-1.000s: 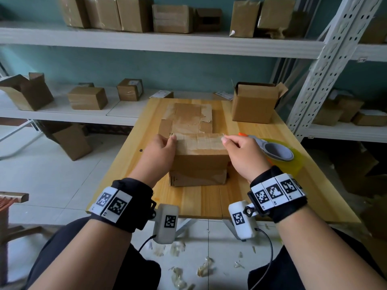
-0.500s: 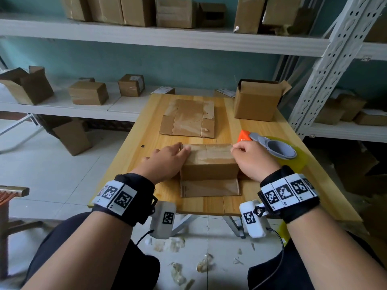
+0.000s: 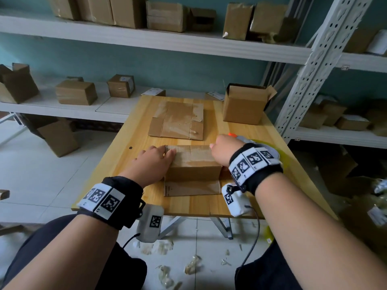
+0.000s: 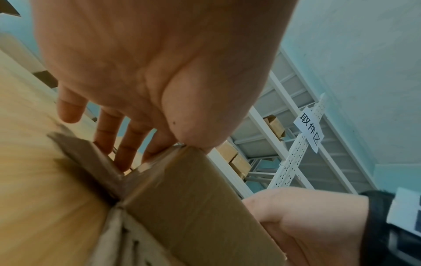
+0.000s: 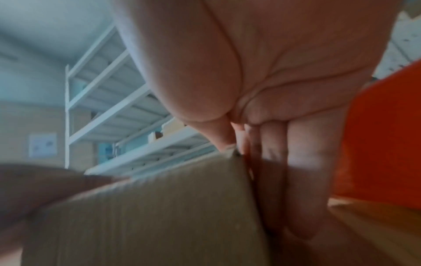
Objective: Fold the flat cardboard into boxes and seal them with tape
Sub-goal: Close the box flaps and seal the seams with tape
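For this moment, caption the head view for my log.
Both hands, left and right, grip a half-formed box on the table.

Left hand (image 3: 154, 162) and right hand (image 3: 223, 150) forward, thumbs above, fingers extended downward.

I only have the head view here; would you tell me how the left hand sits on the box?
Observer: In the left wrist view the left hand pinches the box at its top corner, thumb on top, fingers at the end.
Operator: Is the end flap folded in there?
Observer: No, a flap sticks out sideways beside those fingers.
Operator: And the right hand?
Observer: In the right wrist view the right hand has its thumb on the other top corner, fingers flat down that end.
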Tool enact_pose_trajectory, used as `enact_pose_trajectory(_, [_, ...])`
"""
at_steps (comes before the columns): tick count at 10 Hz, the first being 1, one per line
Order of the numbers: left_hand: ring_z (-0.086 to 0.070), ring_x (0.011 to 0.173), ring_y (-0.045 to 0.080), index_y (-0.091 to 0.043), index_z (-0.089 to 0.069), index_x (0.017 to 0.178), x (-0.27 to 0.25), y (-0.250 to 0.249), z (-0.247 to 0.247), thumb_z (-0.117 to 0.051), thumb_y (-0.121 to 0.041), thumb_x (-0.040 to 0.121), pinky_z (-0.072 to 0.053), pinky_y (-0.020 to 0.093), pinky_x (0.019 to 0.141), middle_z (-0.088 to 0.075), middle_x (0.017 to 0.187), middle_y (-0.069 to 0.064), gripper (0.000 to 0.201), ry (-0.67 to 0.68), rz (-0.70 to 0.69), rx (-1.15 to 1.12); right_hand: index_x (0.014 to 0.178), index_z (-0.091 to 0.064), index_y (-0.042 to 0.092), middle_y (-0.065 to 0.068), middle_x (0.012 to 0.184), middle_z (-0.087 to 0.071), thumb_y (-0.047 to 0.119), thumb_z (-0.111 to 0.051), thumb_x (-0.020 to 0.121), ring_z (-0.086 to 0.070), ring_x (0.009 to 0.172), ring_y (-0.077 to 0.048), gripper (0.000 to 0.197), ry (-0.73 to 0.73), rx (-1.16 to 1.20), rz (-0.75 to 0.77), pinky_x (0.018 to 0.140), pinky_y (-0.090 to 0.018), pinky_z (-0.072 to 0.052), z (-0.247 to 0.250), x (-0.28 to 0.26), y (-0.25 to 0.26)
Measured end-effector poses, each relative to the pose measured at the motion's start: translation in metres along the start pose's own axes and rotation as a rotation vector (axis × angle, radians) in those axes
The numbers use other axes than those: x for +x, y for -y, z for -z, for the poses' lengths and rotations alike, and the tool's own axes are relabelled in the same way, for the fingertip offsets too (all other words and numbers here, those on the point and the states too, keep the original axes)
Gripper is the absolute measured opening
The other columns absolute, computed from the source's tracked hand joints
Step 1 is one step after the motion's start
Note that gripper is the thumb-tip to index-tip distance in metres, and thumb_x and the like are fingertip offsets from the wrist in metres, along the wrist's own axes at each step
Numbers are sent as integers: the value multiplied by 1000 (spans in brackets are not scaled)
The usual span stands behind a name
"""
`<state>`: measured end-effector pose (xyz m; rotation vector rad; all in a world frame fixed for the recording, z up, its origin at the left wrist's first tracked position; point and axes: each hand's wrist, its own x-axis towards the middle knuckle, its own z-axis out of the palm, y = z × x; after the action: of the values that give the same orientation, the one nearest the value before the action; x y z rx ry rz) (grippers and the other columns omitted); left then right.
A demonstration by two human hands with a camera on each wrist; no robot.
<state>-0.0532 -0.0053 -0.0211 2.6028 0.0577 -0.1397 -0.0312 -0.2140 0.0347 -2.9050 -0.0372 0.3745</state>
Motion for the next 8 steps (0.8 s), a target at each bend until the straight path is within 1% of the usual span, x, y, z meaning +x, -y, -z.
enact_pose_trajectory(1, [-56, 112, 35, -26, -58, 112, -1, -1, -2, -26, -59, 111, -48, 54, 105, -58, 114, 9, 47, -9, -9, 3, 139, -54, 3, -18, 133, -61, 18, -43, 107, -62, 119, -37, 37, -140, 296, -144, 80, -38, -42, -16, 7, 16])
enact_pose_trajectory(2, [-60, 100, 31, -19, -60, 107, -1, -2, -2, -27, -52, 113, -51, 45, 93, -59, 107, 10, 47, -36, -31, 15, 146, -37, 6, -16, 113, -64, 31, -44, 108, -62, 86, -31, 46, -192, 174, -182, 65, -38, -45, -32, 11, 27])
enact_pose_trajectory(3, [-59, 82, 23, -15, -59, 95, -5, -9, 0, -31, -42, 115, -44, 35, 75, -62, 94, 9, 44, -52, -26, 30, 122, -37, 13, -7, 83, -60, 68, -37, 101, -58, 65, -23, 59, -228, 71, -190, 49, -33, -40, -37, 3, 31])
enact_pose_trajectory(4, [-65, 91, 29, -9, -63, 96, -9, -24, 6, -33, -33, 115, -45, 34, 76, -69, 99, 14, 43, -44, 16, 71, 113, -33, 18, -6, 87, -65, 88, -36, 88, -64, 72, -24, 74, -216, 46, -191, 50, -31, -44, -39, -3, 29])
enact_pose_trajectory(5, [-67, 108, 37, -6, -67, 105, -4, -43, 9, -34, -44, 113, -47, 40, 81, -71, 112, 18, 51, -51, 72, 3, 117, -37, 20, -7, 91, -65, 86, -37, 90, -63, 71, -22, 72, -199, 61, -224, 47, -30, -41, -35, -3, 32])
enact_pose_trajectory(6, [-66, 106, 31, 0, -58, 137, -4, -57, 2, -29, -69, 106, -51, 38, 81, -66, 131, 20, 81, -54, 230, -13, 115, -35, 18, -7, 88, -63, 82, -35, 95, -58, 65, -21, 67, -185, 43, -237, 46, -28, -36, -32, -3, 33])
enact_pose_trajectory(7, [-62, 118, 38, -9, -40, 147, -7, -58, -5, -29, -82, 98, -50, 45, 84, -49, 148, 27, 89, -67, 370, -37, 125, -38, 16, -10, 94, -64, 72, -34, 100, -58, 69, -24, 61, -172, -8, -221, 50, -31, -41, -28, -5, 30])
enact_pose_trajectory(8, [-65, 105, 37, -11, -45, 130, -2, -51, -5, -39, -76, 100, -51, 46, 79, -62, 130, 23, 72, -100, 321, -90, 153, -29, 20, -16, 111, -59, 54, -31, 110, -65, 89, -29, 55, -106, -3, -181, 70, -37, -58, -25, -3, 22])
